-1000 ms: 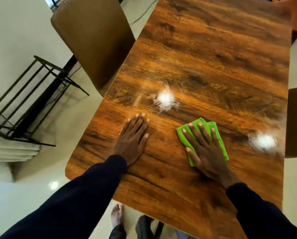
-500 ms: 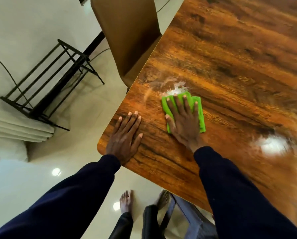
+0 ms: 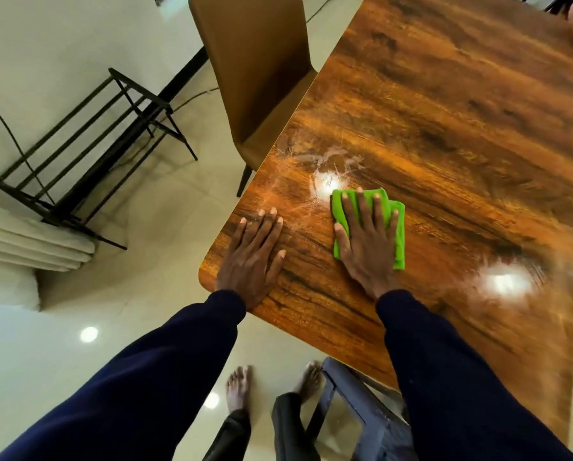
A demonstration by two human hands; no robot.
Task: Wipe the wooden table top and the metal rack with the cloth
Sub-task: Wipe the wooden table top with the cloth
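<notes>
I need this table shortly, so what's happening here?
A person is wiping the wooden table top. Their right hand presses flat on a folded green cloth near the table's left edge, right beside a whitish smear. The left hand rests flat on the near corner, holding nothing. The black metal rack stands on the floor to the left, with no hand on it.

Right hand (image 3: 366, 242) covers much of the cloth (image 3: 400, 244)

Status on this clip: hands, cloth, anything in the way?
Right hand flat on green cloth on table top. Left hand flat on wood. Metal rack on floor, untouched. Nothing in cloth's path.
</notes>
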